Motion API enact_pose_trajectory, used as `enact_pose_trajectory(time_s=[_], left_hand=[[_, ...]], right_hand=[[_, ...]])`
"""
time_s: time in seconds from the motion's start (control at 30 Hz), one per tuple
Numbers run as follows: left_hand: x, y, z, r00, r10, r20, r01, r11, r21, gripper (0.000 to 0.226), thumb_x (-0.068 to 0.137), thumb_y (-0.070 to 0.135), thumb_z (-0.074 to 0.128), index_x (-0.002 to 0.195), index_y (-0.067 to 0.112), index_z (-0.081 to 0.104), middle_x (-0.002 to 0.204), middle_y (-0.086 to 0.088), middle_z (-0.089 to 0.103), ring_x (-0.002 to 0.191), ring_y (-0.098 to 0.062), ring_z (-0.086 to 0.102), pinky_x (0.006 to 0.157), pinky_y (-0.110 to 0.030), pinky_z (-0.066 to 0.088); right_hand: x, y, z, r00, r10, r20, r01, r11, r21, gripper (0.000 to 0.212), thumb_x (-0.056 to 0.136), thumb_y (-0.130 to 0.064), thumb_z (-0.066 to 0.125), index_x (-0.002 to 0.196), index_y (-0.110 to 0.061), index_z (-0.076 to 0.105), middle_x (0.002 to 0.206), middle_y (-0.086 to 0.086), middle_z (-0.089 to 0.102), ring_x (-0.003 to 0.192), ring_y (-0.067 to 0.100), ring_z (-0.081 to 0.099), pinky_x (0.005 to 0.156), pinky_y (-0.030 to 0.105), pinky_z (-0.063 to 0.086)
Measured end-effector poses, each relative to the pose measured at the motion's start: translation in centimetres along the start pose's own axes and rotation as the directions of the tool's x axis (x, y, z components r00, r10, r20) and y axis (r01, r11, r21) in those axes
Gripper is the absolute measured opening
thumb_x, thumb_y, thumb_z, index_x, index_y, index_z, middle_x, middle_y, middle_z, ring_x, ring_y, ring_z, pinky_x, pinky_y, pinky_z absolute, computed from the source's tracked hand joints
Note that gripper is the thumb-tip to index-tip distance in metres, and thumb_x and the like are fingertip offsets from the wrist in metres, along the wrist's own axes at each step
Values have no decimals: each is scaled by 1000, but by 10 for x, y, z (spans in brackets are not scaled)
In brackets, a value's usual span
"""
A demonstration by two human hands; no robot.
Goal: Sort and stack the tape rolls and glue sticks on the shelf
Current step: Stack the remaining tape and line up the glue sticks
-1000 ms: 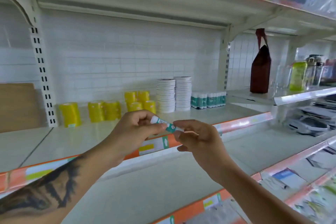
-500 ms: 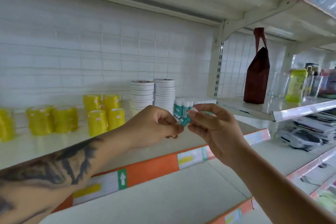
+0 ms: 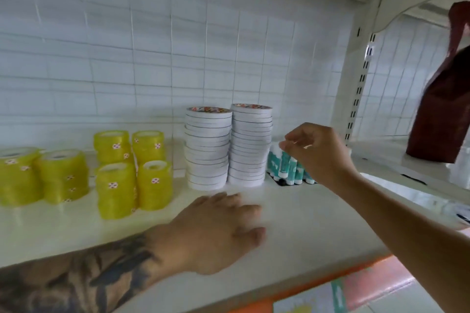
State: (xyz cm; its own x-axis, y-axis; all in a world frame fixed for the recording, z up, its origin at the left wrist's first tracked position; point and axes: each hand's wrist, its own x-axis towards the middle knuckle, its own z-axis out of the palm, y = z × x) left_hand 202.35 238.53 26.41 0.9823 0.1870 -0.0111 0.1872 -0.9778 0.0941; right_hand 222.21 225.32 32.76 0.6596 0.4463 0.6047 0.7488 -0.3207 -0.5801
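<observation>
Teal-and-white glue sticks [image 3: 287, 170] stand upright in a row on the white shelf [image 3: 305, 223], right of two tall stacks of white tape rolls [image 3: 207, 150]. Piles of yellow tape rolls [image 3: 115, 185] fill the shelf's left side. My right hand [image 3: 318, 152] hovers over the row with fingers curled, pinching the white cap of the glue stick [image 3: 284, 160] at the row's left end, next to the right white stack. My left hand [image 3: 216, 231] lies low over the bare shelf in front of the white stacks, fingers relaxed and holding nothing.
A white upright post [image 3: 356, 84] bounds the shelf bay on the right. Beyond it a maroon bag [image 3: 442, 114] stands on the neighbouring shelf. An orange price strip [image 3: 368, 284] runs along the shelf's front edge. A white tiled wall backs the shelf.
Both hands held one glue stick in front of the shelf. Now my right hand has carried it up to the row of glue sticks, and my left hand has let go and dropped over the shelf.
</observation>
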Motion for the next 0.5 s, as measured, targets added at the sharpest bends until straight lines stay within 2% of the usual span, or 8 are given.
enact_pose_trajectory(time_s=[0.07,0.13,0.27,0.37,0.5], left_hand=[[-2,-1,5,999,-52,5,53,994,-92,64,93,82,20,153,60,15,171,10,11,158,-11,4,127,-39,7],[-2,-3,7,996,-90,-13,88,990,-107,66,91,83,25,153,62,13,171,13,7,157,-7,0,128,-35,3],[0,-4,9,995,-87,-55,81,992,-94,77,81,92,19,152,62,12,170,14,13,156,-4,4,127,-34,8],[1,-4,8,993,-99,-60,93,991,-92,78,79,92,18,151,63,11,170,15,10,156,-2,2,127,-31,7],[1,-5,8,994,-97,-54,93,992,-81,71,85,89,23,151,65,9,170,19,7,155,1,-2,126,-27,3]], right_hand=[[13,11,10,997,-58,43,60,997,-50,12,85,-42,79,91,-34,72,83,-18,69,86,3,64,64,19,42],[19,21,18,992,-96,84,103,991,-81,13,87,-42,77,96,-33,72,86,-20,67,91,6,63,69,23,44],[20,37,27,982,-147,116,161,980,-117,16,88,-39,76,99,-27,76,97,-4,74,94,17,64,78,30,50],[19,42,30,978,-180,102,193,972,-138,15,89,-36,75,99,-25,76,96,-2,73,95,21,62,78,30,47],[17,45,33,984,-163,75,175,966,-189,16,91,-33,73,102,-22,74,102,-2,73,99,22,63,85,36,51]])
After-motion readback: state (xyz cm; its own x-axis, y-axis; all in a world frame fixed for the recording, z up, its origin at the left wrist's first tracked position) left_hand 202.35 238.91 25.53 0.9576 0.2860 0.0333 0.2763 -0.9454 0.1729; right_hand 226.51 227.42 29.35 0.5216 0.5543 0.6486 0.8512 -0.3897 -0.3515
